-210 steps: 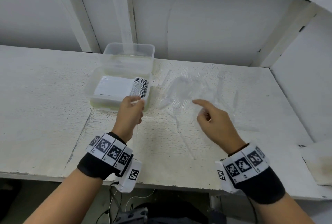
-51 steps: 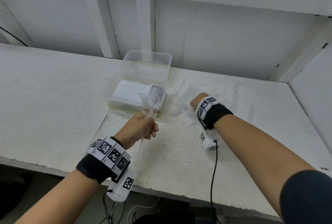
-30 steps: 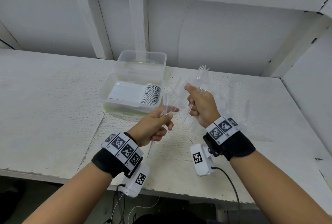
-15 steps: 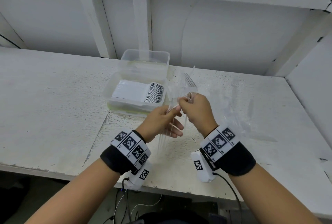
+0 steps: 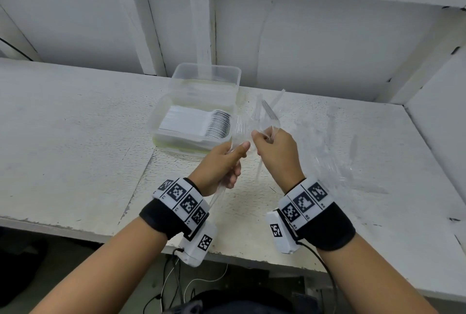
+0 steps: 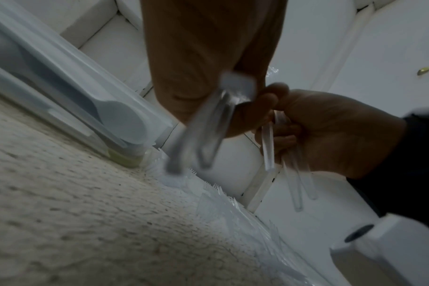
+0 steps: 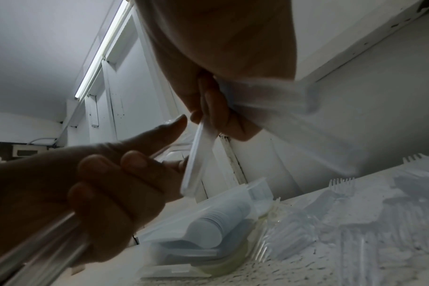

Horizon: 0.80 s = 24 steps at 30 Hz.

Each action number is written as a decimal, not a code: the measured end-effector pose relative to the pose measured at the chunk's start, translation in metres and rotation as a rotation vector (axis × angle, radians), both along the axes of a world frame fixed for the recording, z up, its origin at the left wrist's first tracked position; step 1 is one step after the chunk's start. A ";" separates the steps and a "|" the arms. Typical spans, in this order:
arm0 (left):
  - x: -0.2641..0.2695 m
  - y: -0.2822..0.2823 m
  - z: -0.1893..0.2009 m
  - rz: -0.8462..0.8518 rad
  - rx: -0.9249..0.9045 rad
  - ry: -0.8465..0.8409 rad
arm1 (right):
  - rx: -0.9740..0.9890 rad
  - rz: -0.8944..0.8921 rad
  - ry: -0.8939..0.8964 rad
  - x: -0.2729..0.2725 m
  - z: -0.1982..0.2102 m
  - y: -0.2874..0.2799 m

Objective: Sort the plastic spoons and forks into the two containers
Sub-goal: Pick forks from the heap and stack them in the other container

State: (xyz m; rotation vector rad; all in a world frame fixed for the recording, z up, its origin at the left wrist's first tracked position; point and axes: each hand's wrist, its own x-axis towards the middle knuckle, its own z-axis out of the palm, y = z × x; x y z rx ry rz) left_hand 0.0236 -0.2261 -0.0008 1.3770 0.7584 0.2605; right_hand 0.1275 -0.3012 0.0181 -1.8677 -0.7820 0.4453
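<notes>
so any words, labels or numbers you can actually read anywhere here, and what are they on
None can be read.
Left wristband: black-and-white square marker codes, with tiny characters beneath too small to read.
Right wristband: the same, unreadable.
Containers, forks: no print visible.

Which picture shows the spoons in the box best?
The head view: the spoons lie stacked in the near box, seen from above. The right wrist view shows the stacked bowls from low down. The left wrist view shows one side, dimly.
</notes>
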 end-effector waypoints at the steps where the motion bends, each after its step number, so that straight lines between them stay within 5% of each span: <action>1: 0.000 -0.001 0.000 0.022 -0.010 -0.004 | 0.012 -0.003 -0.017 0.000 0.000 0.000; 8: 0.002 -0.007 -0.002 0.033 0.054 0.046 | 0.033 0.042 -0.054 -0.004 0.002 -0.001; 18: -0.004 -0.005 0.004 -0.258 -0.054 -0.001 | -0.019 0.154 0.130 0.000 0.007 0.002; 24: 0.000 -0.002 0.005 -0.076 -0.155 -0.028 | -0.075 0.224 0.116 0.009 0.006 -0.006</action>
